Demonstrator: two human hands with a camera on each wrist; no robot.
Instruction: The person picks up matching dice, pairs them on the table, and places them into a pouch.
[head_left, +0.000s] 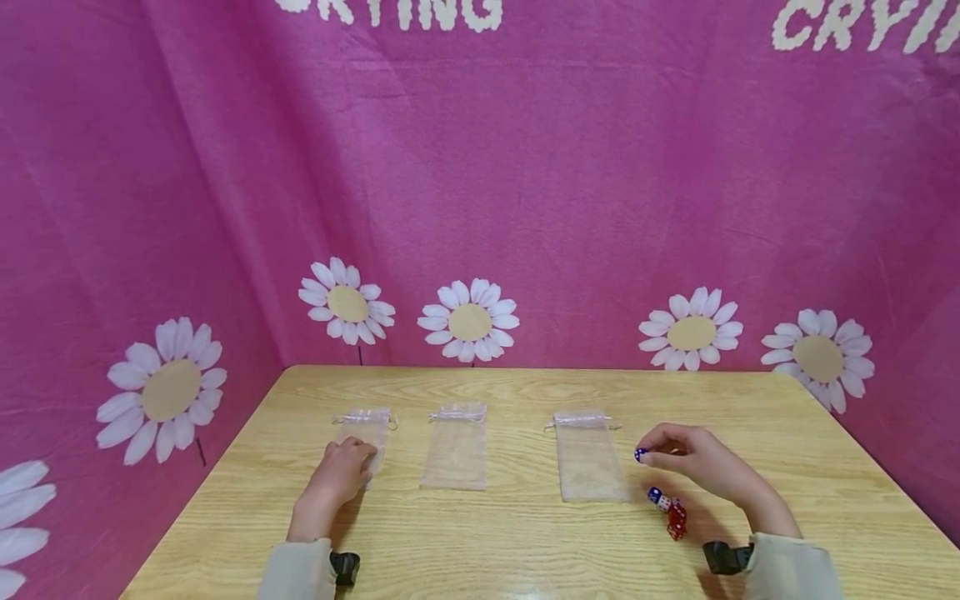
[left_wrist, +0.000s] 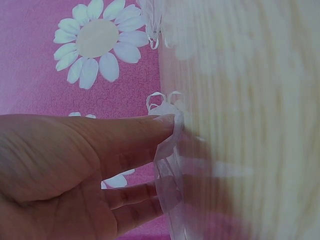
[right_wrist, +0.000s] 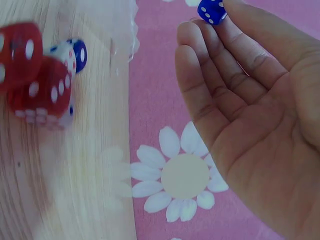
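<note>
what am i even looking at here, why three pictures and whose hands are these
There is no machine here: a person wears three cameras. The wide picture comes from a head camera and looks down at a wooden table ringed by pink daisy cloth. The other two come from cameras on each wrist, so they look tilted and very close.

Three sheer drawstring pouches lie in a row. The left hand rests on the left pouch and pinches its edge, as the left wrist view shows. The right hand pinches a blue die at its fingertips, beside the right pouch. A small pile of dice, red, white and blue, lies below that hand.
</note>
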